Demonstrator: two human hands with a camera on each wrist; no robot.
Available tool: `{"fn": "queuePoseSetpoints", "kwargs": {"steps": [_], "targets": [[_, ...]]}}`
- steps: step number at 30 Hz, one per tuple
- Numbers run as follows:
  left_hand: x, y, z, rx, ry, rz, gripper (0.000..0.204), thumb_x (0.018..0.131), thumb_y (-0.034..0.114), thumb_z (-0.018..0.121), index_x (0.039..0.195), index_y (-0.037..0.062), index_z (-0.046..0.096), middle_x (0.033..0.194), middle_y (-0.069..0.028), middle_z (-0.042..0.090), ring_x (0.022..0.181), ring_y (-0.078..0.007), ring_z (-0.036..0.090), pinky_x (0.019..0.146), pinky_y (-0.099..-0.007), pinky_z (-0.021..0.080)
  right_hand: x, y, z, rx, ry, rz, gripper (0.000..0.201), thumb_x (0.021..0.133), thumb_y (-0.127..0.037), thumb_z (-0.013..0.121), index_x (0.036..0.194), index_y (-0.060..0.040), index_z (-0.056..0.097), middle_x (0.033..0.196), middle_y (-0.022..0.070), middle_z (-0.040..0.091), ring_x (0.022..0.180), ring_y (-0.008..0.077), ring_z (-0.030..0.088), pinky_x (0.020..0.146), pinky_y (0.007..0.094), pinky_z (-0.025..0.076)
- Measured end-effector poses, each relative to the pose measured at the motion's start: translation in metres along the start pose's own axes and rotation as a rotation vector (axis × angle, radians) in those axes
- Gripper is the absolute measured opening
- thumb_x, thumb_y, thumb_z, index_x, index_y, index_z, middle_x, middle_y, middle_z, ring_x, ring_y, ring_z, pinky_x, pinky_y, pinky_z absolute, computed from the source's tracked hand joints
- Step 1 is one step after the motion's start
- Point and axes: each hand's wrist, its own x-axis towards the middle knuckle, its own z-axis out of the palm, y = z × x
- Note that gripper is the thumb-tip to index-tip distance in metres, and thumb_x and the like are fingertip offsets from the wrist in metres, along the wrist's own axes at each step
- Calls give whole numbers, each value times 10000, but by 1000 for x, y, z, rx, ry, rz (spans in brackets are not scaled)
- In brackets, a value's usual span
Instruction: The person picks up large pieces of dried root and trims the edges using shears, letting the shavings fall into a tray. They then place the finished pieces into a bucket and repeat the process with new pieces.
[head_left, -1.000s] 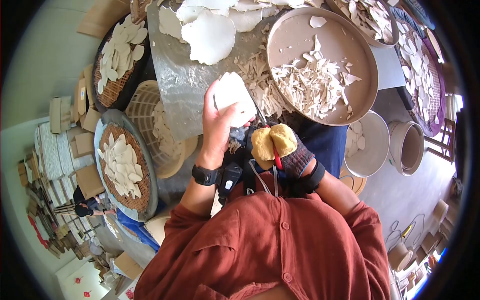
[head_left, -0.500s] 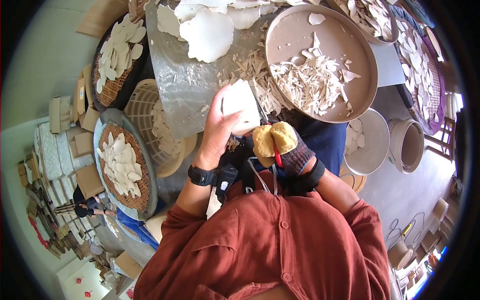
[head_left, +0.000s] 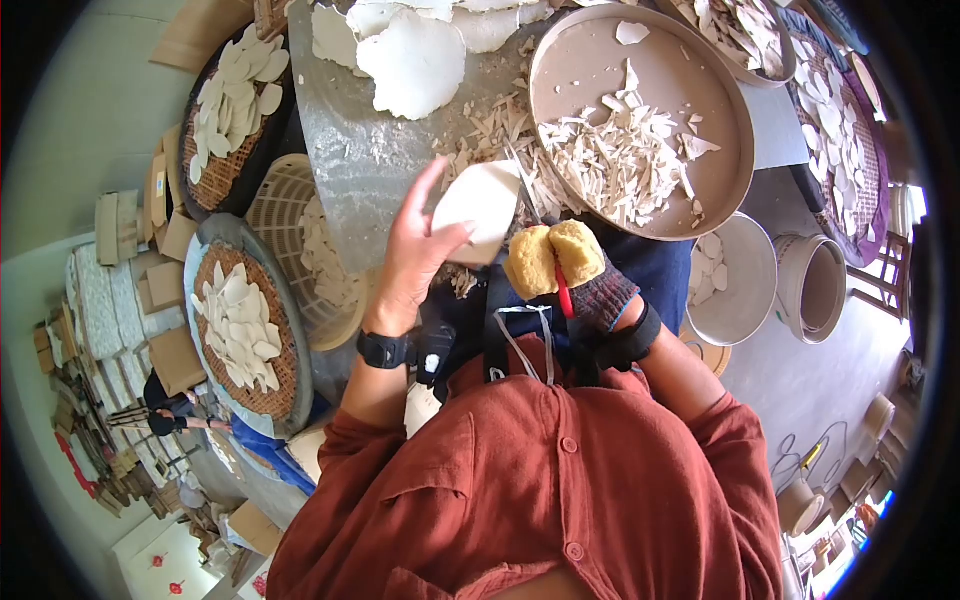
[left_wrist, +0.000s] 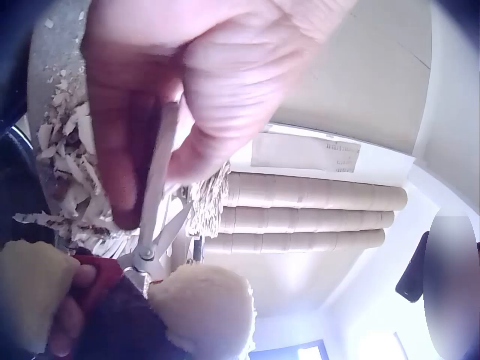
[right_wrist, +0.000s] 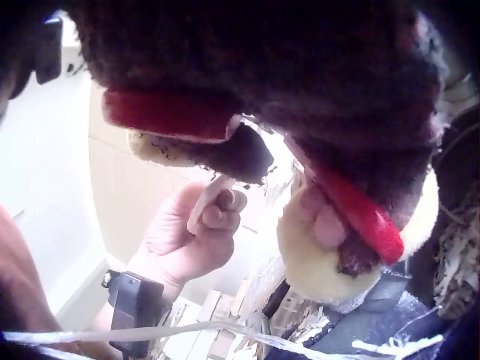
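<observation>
Scissors (head_left: 530,197) beside our pale piece (head_left: 483,205)

Our left hand (head_left: 408,258) pinches it, forefinger outstretched; our gloved right hand (head_left: 603,298) curls round the handles (head_left: 564,297); blades (head_left: 519,170) lie at the piece's three-o'clock edge; the tray (head_left: 660,234) sits at two o'clock; room opens between our wrists.

My shirt (head_left: 520,470) is brick red. The flat piece (head_left: 484,205) in my left hand (head_left: 405,262) is creamy white, and the watch (head_left: 382,350) is black. My right hand (head_left: 598,303) wears a dark glove (head_left: 610,294) mottled grey and dull red. My scissors (head_left: 566,298) have bright red handles and grey blades; the foam (head_left: 530,262) is yellow. Off-white scraps (head_left: 620,165) show against a dusty tan tray (head_left: 705,125).
</observation>
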Motion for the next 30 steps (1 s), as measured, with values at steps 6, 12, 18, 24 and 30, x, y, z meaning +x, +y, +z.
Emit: {"fn": "queuePoseSetpoints", "kwargs": {"steps": [6,12,18,24,30], "targets": [[6,-24,12,-132,401,322,611,781,-77,568,1314,54,299,1048,-134,586,935,-164,584,783,-290,512,-5,-2,3,70,-52,172,217,788,-103,626,994,-40,596,939,99,643,865,220,620,775,308,486],[19,-35,-10,-150,544,371,576,803,-64,572,1286,56,281,1025,-151,592,930,-155,570,803,-276,479,-14,0,11,-880,-202,-219,175,743,-127,623,905,-60,616,826,81,646,769,254,622,659,334,476],[22,-31,-22,-308,462,398,408,844,46,589,1216,51,421,1032,-76,592,893,-125,586,758,-244,490,-17,-4,10,304,-146,343,300,904,-286,484,1024,-26,571,938,82,624,855,216,607,742,354,494],[9,-30,-3,-181,241,240,344,840,46,579,1169,37,480,966,-60,593,865,-99,569,735,-250,484,-15,30,-23,-412,-34,146,305,941,-283,431,1131,-57,508,1021,74,592,940,225,587,804,375,499],[-22,-32,-43,-195,139,123,367,832,91,558,1191,49,489,943,-60,594,851,-108,568,733,-257,477,-9,-12,17,264,-205,353,338,918,-309,489,1048,-1,543,920,93,618,823,208,618,696,333,522]]}}
